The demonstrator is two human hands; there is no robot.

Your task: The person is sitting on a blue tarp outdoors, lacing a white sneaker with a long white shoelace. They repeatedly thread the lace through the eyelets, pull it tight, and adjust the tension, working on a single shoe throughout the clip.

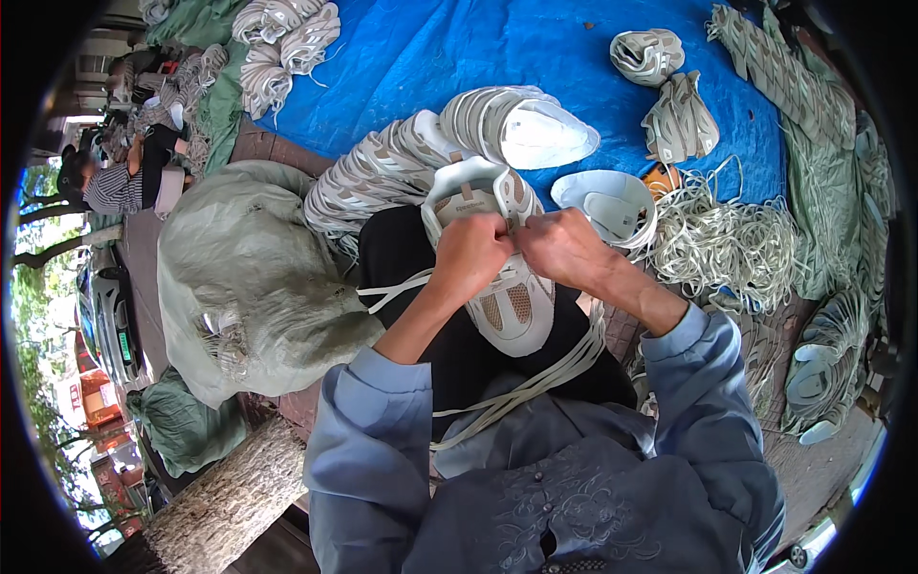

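A white and beige sneaker upper (521, 320) rests on my black-covered lap, its toe toward me and its collar away. My left hand (470, 247) and my right hand (562, 251) meet over its eyelets, both with curled fingers. They pinch a shoelace there, though the fingertips are mostly hidden. One white lace end (394, 289) sticks out to the left past my left wrist. Several loose laces (535, 385) drape across my lap below the toe.
Stacked shoe uppers (387, 167) lie just beyond my lap, beside a blue tarp (411, 57). At right are a single upper (607, 203) and a tangled lace pile (722, 244). A pale sack (258, 277) bulges at left. Further left, another person (120, 187) sits.
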